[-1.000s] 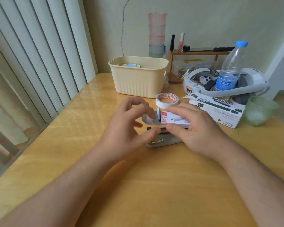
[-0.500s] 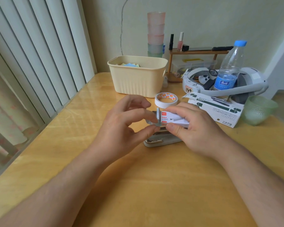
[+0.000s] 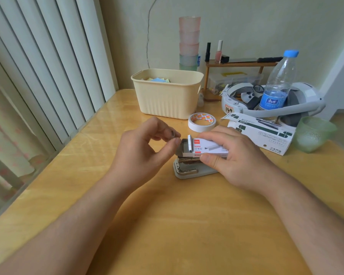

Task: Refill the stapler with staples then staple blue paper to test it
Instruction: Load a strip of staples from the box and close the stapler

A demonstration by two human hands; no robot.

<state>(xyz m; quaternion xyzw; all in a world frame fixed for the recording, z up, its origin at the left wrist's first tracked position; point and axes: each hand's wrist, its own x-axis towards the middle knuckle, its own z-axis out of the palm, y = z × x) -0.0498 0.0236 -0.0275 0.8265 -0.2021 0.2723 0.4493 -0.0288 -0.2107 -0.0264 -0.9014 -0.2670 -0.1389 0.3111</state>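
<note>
The wooden counter (image 3: 187, 225) carries a cream basket (image 3: 167, 98), a tape roll (image 3: 202, 122), a white-and-green carton (image 3: 260, 133), a green cup (image 3: 312, 133), a small wooden shelf (image 3: 234, 65) (far edge) and the stapler (image 3: 189, 172).

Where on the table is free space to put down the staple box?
Bare wood lies left of the left hand toward the blinds, and in front of the stapler between both forearms. Crowded: behind, by tape roll, basket, carton.
</note>
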